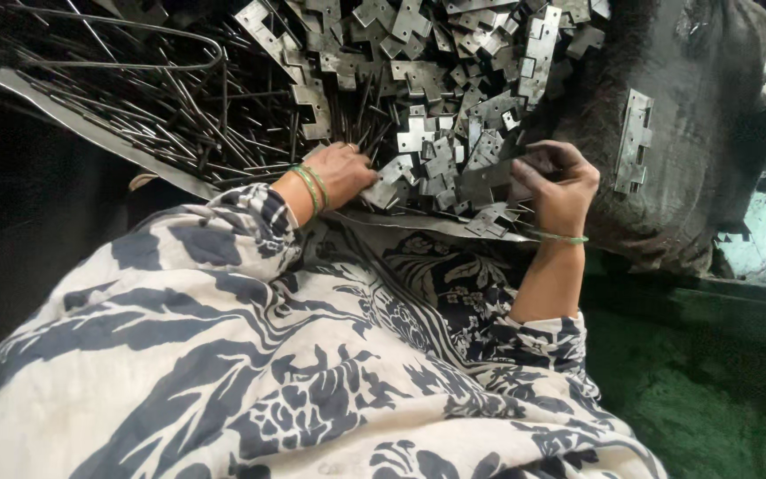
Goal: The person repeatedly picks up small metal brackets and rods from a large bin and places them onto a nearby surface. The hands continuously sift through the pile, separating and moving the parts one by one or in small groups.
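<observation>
Gripping a hinge plate (509, 182), right hand (560, 184), left hand (344, 173) pinching another plate (389, 170)

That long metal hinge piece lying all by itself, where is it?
In the head view the lone hinge piece lies at upper right on the dark sack, just right of the right hand and apart from the big pile of hinge plates.

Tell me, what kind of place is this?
Probably a small metal workshop. A heap of hinge plates and thin pins lies before the person, whose hands, left and right, reach into the heap.
</observation>
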